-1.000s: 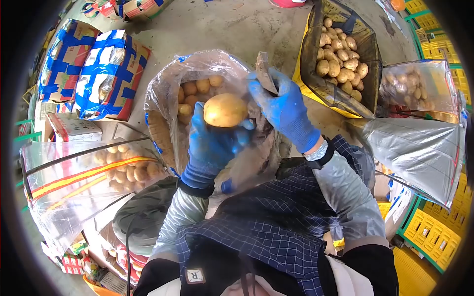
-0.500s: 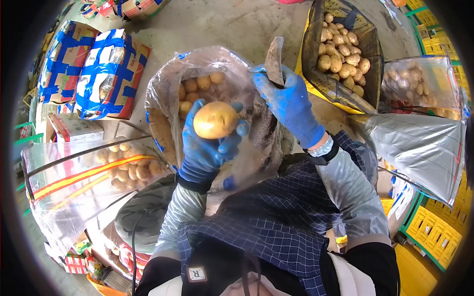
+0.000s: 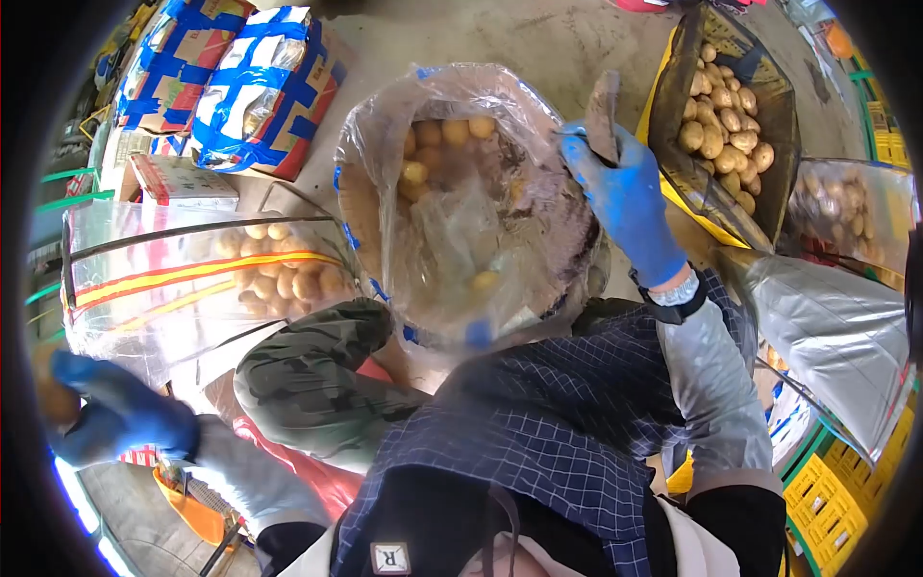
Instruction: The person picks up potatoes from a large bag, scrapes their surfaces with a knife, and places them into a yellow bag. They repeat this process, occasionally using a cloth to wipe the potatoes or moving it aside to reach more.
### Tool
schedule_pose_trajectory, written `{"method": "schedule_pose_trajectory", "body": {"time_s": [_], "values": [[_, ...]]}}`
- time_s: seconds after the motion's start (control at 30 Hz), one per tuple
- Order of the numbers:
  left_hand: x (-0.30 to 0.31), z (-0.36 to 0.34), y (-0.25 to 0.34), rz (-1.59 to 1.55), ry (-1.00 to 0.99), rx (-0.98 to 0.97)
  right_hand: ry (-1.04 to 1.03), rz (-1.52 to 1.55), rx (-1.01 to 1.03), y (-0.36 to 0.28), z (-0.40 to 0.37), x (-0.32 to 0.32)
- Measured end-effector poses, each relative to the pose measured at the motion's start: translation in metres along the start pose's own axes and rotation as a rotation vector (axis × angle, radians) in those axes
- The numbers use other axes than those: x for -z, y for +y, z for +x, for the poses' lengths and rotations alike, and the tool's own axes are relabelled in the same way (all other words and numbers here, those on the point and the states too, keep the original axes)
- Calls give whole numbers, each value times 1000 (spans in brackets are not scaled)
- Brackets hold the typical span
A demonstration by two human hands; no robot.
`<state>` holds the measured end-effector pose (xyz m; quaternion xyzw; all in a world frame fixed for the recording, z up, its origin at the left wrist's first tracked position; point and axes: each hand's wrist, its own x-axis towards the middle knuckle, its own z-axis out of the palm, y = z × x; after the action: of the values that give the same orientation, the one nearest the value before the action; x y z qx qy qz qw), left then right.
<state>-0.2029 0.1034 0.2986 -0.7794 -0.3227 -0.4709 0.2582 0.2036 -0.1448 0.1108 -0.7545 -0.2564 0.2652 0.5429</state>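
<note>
My left hand [image 3: 120, 409], in a blue glove, is far out at the left edge and smeared by motion. Its fingers are round a potato [image 3: 58, 394], itself blurred. Over the right rim of a plastic-lined basket [image 3: 358, 207], my right hand [image 3: 625, 207], also gloved in blue, grips a flat, dirt-stained, blade-like strip [image 3: 603, 120] that points up and away from me. Several potatoes [image 3: 454, 133] lie inside the basket at its far side, partly behind the clear liner [image 3: 461, 231].
A black-lined yellow container [image 3: 663, 125] with potatoes stands at the far right. Clear bags of potatoes [image 3: 284, 274] [image 3: 836, 207] flank me. Blue-taped boxes [image 3: 260, 91] sit at the back left. A silver bag [image 3: 817, 317] and yellow crates [image 3: 827, 500] are on my right.
My left hand has swung from above the basket out to the far left with the potato. My right hand still grips the strip beside the rim. The whole view has shifted.
</note>
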Motion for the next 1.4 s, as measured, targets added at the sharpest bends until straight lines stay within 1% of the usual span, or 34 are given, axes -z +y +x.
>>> {"method": "schedule_pose_trajectory", "body": {"time_s": [0.03, 0.07, 0.1, 0.13, 0.17, 0.27, 0.3, 0.37, 0.4, 0.43, 0.47, 0.5, 0.57, 0.6, 0.63, 0.67, 0.73, 0.77, 0.8, 0.83, 0.87, 0.97, 1.03, 1.07, 1.1, 1.13, 1.23, 1.33, 1.37, 1.4], "values": [[16, 5, -60, 182, -167, 136, 44, -2, 147, 13, 4, -5], [28, 7, -113, 354, -431, 293, 42, -10, 127, 11, 5, -6], [28, 16, -116, 497, -658, 397, 43, -19, 102, 9, 4, -6], [27, 15, -117, 596, -760, 417, 41, -30, 74, 8, 2, -6], [20, 7, -118, 684, -736, 490, 51, -12, 90, 9, 1, -7], [-20, 6, -33, 347, -71, -249, 44, 28, 25, 4, -3, -8], [-41, -5, 6, 67, -128, -255, 49, -13, 39, 3, -3, -9], [-114, -49, 98, -579, -632, 138, 51, -88, 72, 0, -7, -11], [-156, -74, 133, -764, -898, 264, 41, -141, 76, -1, -8, -12], [-202, -110, 157, -772, -1092, 207, 37, -193, 81, -1, -8, -12], [-266, -191, 156, -376, -1083, -170, 34, -245, 85, 0, -9, -10], [-289, -220, 172, -571, -1100, -317, 38, -261, 94, 3, -9, -9], [-331, -289, 190, -353, -1061, -500, 129, -292, 215, 2, -14, -8], [-349, -324, 188, -322, -1057, -484, 171, -310, 269, 3, -16, -7], [-366, -355, 178, -290, -1053, -470, 145, -301, 256, 6, -13, -4], [-375, -369, 177, -257, -1050, -453, 155, -295, 262, 8, -11, -2], [-371, -351, 188, -284, -1278, -300, 159, -283, 280, 13, -5, 2], [-359, -336, 188, -285, -1398, -213, 149, -289, 278, 13, -5, 3], [-347, -320, 188, -556, -1482, -20, 140, -291, 281, 12, -4, 3], [-340, -300, 192, -834, -1532, 179, 139, -299, 290, 12, -2, 5], [-330, -281, 199, -1116, -1557, 390, 131, -283, 254, 12, -1, 5], [-280, -223, 230, -1642, -1431, 794, 85, -248, 160, 6, -5, 2], [-237, -178, 249, -1779, -1272, 795, 28, -247, 120, -5, -8, 3], [-220, -163, 254, -1844, -1184, 791, 64, -262, 161, -5, -9, 3], [-208, -155, 254, -1859, -1135, 726, 98, -274, 204, 1, -11, 1], [-195, -147, 254, -1853, -1116, 699, 128, -283, 247, 6, -12, -2], [-154, -118, 248, -1829, -1038, 659, 109, -329, 275, 14, -17, -1], [-101, -68, 217, -1495, -748, 288, 9, -272, 157, 13, -17, 0], [-75, -69, 197, -1371, -473, 496, 58, -276, 198, 20, -18, -1], [-54, -59, 162, -1036, -296, 464, 47, -288, 190, 18, -17, 1]]}}
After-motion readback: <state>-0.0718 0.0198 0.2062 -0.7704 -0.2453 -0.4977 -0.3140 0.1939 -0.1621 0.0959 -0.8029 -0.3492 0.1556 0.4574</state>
